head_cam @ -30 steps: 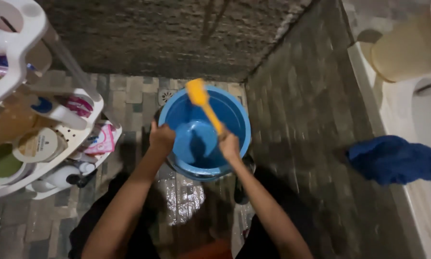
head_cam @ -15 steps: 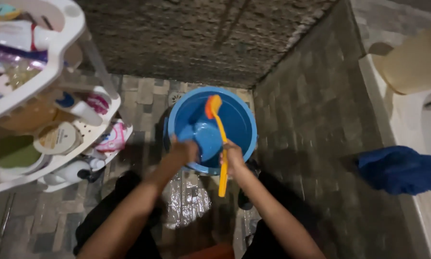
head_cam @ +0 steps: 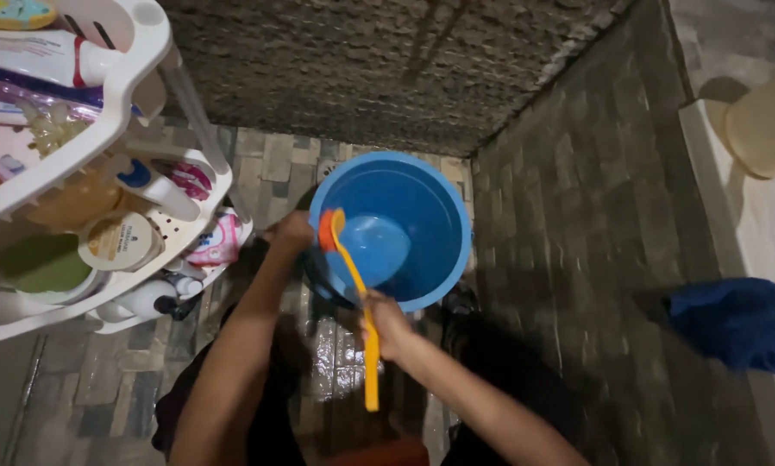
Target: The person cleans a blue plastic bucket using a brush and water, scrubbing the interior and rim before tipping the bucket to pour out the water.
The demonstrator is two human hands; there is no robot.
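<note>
A round blue basin (head_cam: 422, 216) stands tilted on the wet tiled floor in the middle of the head view. My left hand (head_cam: 291, 233) grips its left rim. My right hand (head_cam: 385, 322) holds a yellow long-handled brush (head_cam: 359, 293) by the middle of its handle. The brush head, orange and yellow, rests against the basin's left inner rim, and the handle's end points down toward me.
A white plastic rack (head_cam: 120, 103) with tubes, bottles and jars fills the left side. A rough stone wall runs across the top and down the right. A blue cloth (head_cam: 737, 324) lies on a pale ledge at the right, near a cream container (head_cam: 762, 129).
The brush head has shifted from the basin's upper middle to its left rim. My left hand slid from the lower rim to the left rim. The basin looks tipped further toward me.
</note>
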